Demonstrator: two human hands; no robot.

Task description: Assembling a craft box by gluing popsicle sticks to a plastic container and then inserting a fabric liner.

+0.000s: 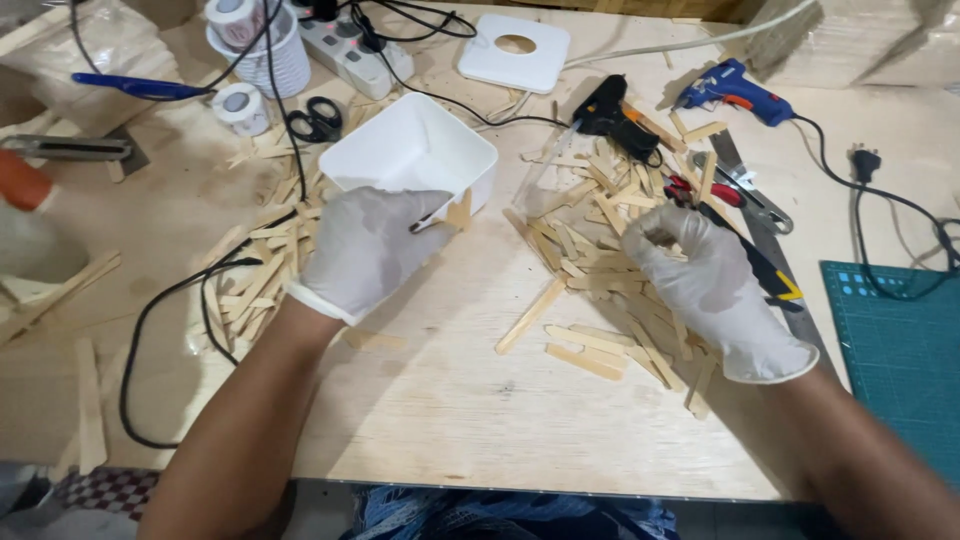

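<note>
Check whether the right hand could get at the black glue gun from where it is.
Probably yes. The right hand rests over the stick pile, and the black glue gun lies just beyond it on the table. Only loose sticks lie between; nothing tall blocks the way.

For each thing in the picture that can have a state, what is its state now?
left hand: gloved, pinching a small wooden piece
right hand: gloved, fingers curled over the stick pile
white tub: upright, open, looks empty
black glue gun: lying down, cord attached
blue glue gun: lying down, unplugged
scissors: closed
</note>
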